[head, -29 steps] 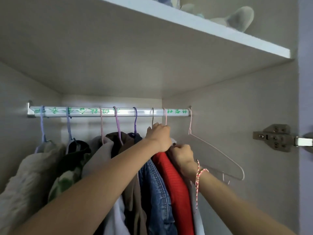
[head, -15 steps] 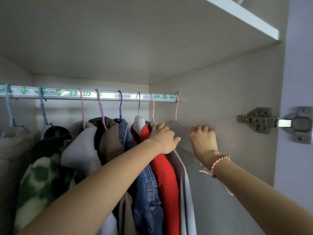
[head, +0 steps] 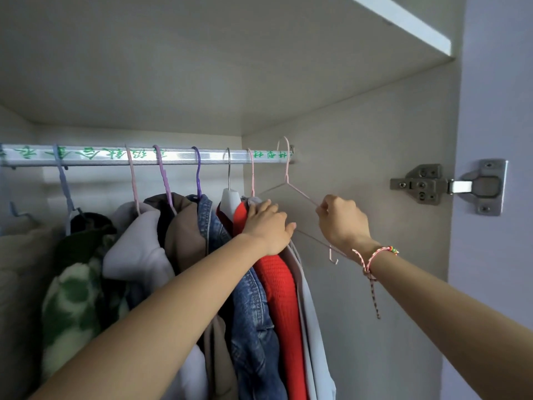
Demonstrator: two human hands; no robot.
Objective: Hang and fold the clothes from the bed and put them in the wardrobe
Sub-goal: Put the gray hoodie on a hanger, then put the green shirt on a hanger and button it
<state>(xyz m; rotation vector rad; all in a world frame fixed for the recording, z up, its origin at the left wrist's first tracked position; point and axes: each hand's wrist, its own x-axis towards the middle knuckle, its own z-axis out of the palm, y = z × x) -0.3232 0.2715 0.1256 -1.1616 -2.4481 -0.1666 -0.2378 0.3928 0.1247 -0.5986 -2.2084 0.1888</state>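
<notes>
Pinching the wire of the empty pink hanger point(head: 300, 192), the right hand point(head: 343, 223) is probably fetching it for another garment; the hook point(head: 287, 151) is sitting at the rail point(head: 178, 155) end, at its 11 o'clock. The left hand point(head: 268, 226), fingers straight, is pressing the red sweater point(head: 277, 284). Next: lifting the hook clear.

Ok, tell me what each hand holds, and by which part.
Right hand pinches the empty pink wire hanger by its sloping shoulder wire. Left hand holds nothing; it presses flat against the hung clothes.
</notes>
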